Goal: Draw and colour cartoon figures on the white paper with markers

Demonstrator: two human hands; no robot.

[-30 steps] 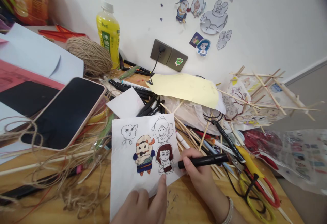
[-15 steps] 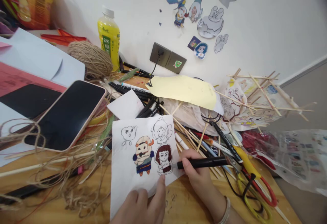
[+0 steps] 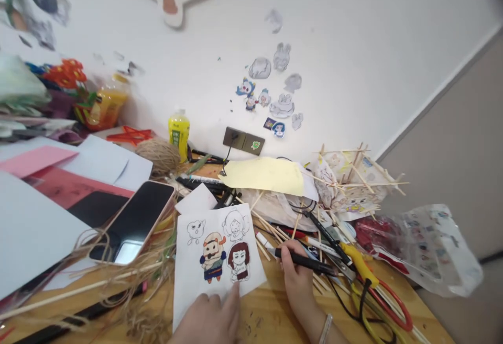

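A white sheet of paper [image 3: 196, 297] with cartoon figures lies on the wooden table. Two figures are coloured, one with a beige head and one with dark red hair; the other two are black outlines. My left hand [image 3: 212, 317] presses on the sheet's lower part, its index finger stretched to just below the red-haired figure and nothing held. To the right of the sheet, my right hand [image 3: 301, 278] grips a black marker [image 3: 308, 261]. The marker's tip points left, apart from the paper.
A phone [image 3: 135, 218] and tangled twine [image 3: 145, 323] lie to the left. Behind stand a yellow bottle [image 3: 179, 133] and a twine ball [image 3: 157, 156]. Scissors [image 3: 365, 270], wooden sticks [image 3: 271, 226] and a plastic bag [image 3: 436, 244] are on the right. Paper cutouts [image 3: 282, 106] stick to the wall.
The view has tilted up and widened, showing more wall. My right hand has drawn the marker back from the red-haired figure, off the sheet. My left hand stays on the paper.
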